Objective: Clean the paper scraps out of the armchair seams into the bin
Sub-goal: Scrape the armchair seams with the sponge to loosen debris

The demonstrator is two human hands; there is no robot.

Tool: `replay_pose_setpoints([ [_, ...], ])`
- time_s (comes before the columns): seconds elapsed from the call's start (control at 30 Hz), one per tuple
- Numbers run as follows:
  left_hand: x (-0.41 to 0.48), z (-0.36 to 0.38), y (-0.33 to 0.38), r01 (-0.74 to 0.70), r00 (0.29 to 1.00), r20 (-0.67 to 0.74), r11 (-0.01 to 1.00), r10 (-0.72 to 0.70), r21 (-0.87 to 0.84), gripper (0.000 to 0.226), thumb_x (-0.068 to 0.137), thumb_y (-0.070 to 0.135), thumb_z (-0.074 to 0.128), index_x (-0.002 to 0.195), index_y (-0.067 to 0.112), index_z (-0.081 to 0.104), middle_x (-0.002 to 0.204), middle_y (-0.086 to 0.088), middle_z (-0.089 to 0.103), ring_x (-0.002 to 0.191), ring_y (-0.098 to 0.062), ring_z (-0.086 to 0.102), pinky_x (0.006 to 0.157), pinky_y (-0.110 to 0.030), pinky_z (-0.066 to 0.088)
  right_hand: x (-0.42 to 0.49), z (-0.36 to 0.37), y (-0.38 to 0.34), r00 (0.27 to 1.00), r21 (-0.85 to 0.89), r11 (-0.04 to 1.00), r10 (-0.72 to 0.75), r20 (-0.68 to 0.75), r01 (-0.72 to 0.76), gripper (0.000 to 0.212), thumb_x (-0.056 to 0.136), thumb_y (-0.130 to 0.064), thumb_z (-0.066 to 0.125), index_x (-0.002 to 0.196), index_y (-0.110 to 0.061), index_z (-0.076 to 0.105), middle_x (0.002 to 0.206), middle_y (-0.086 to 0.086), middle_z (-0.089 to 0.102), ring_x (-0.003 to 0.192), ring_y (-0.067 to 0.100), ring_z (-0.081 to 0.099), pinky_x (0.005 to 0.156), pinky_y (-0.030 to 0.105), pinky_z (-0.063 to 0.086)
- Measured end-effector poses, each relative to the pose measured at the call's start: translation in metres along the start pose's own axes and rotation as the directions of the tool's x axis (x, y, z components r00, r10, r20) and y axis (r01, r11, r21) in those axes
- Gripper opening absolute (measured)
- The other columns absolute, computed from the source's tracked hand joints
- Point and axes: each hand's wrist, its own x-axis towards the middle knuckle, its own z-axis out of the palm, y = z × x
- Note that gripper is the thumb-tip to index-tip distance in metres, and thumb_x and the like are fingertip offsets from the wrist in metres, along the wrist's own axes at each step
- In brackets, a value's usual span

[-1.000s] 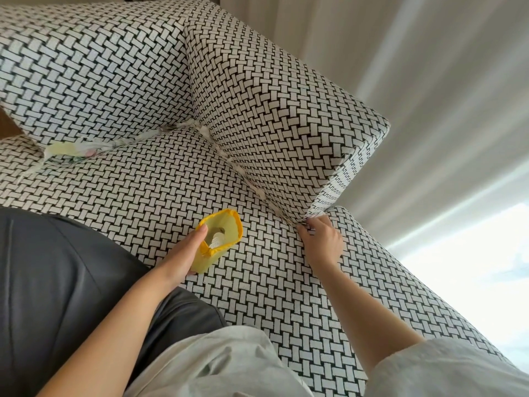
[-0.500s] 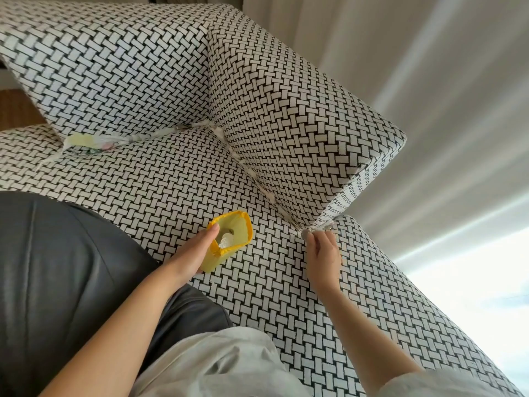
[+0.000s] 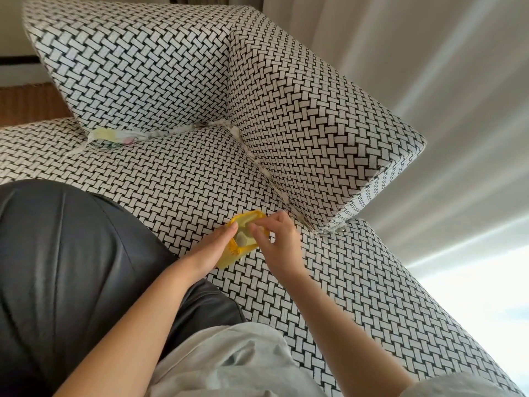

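My left hand [image 3: 211, 250] grips a small yellow bin [image 3: 243, 239] resting on the armchair seat [image 3: 177, 179]; a white scrap lies inside it. Over the bin's mouth hovers my right hand [image 3: 276, 240], fingertips bunched and pointing down; no scrap shows between them. Pale yellow, white and pink paper scraps [image 3: 114, 137] are wedged in the back seam. More white bits [image 3: 259, 163] line the seam along the armrest [image 3: 315, 133], and a few sit at its front end [image 3: 329, 231].
The armchair is covered in black-and-white woven fabric. A dark leather cushion [image 3: 63, 267] lies at the left by my lap. Pale curtains [image 3: 429, 81] hang to the right, and wooden floor [image 3: 28, 101] shows at far left.
My right hand left the front end of the armrest seam and moved left to the bin's mouth. The left hand and bin stayed put.
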Motion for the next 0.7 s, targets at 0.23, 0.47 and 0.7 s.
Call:
replay_pose_setpoints([
  [0.23,0.003,0.002,-0.002,0.019,1.000,-0.017,0.999,-0.019,0.044,0.063,0.091,0.064,0.017,0.145,0.033,0.026,0.148,-0.001,0.035,0.130,-0.025,0.037,0.105,-0.046,0.037,-0.016,-0.034,0.054,0.932,-0.147,0.951,0.222,-0.286,-0.272,0.012,0.092,-0.016,0.050,0.092,-0.014,0.062,0.080,-0.009,0.055,0.082,0.012,0.053,0.076,0.029,0.044],
  [0.47,0.005,0.002,-0.004,0.037,0.999,0.009,0.999,-0.037,0.020,0.078,0.077,0.070,0.018,0.146,0.033,0.024,0.147,-0.002,0.036,0.128,-0.024,0.038,0.103,-0.043,0.040,-0.011,-0.079,0.103,0.786,-0.490,0.614,0.482,-0.387,-0.618,0.051,0.090,-0.046,0.049,0.131,-0.018,0.046,0.128,0.006,0.048,0.119,0.023,0.040,0.100,0.038,0.028],
  [0.7,0.010,0.002,-0.007,0.039,0.999,-0.006,0.999,-0.039,0.001,0.073,0.081,0.068,0.019,0.145,0.033,0.027,0.144,-0.002,0.038,0.126,-0.024,0.041,0.101,-0.041,0.040,0.012,-0.089,0.107,0.767,-0.563,0.537,0.546,-0.336,-0.629,0.044,0.088,-0.051,0.048,0.126,-0.030,0.050,0.124,0.004,0.045,0.117,0.024,0.038,0.099,0.039,0.029],
])
